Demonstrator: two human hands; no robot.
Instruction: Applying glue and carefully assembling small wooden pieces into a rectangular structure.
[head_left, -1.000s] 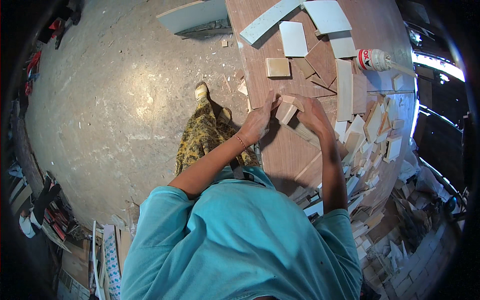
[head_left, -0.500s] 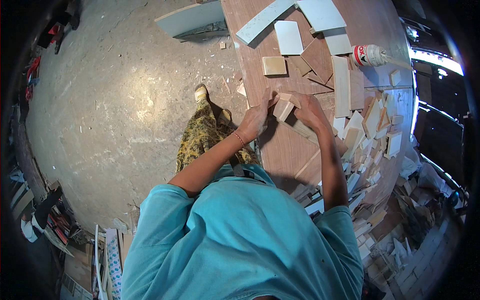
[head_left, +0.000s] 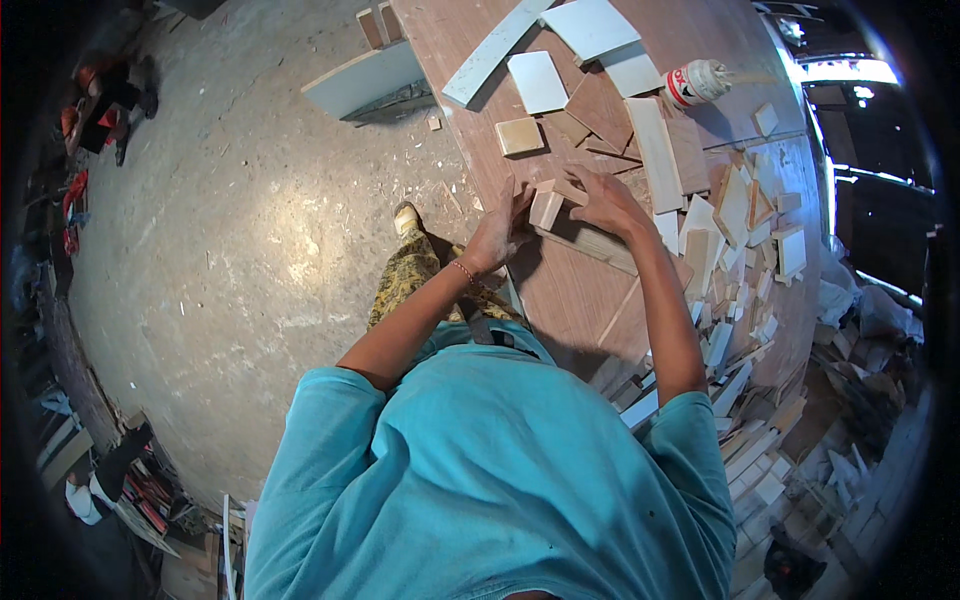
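A worn concrete floor (head_left: 230, 200) spreads to the left, and a brown wooden table (head_left: 570, 300) runs along the right. Near its left edge, I see a small wood block (head_left: 545, 210) between 2 hands, apparently at the far-left end of a wood strip (head_left: 600, 248). The left hand (head_left: 495, 235) points its fingers at the block's left side; I cannot tell whether they press it. The right hand (head_left: 608, 205) has its fingers and thumb apart at the block's right; any clamping is unclear to me. A yellowish block (head_left: 520, 137) lies farther off, a bottle (head_left: 697, 83) far right, offcuts (head_left: 735, 260) nearer right. I judge that uneven finger pressure could skew the block, a slip leftward could drop it off the edge, and a straying right forearm could scatter offcuts.
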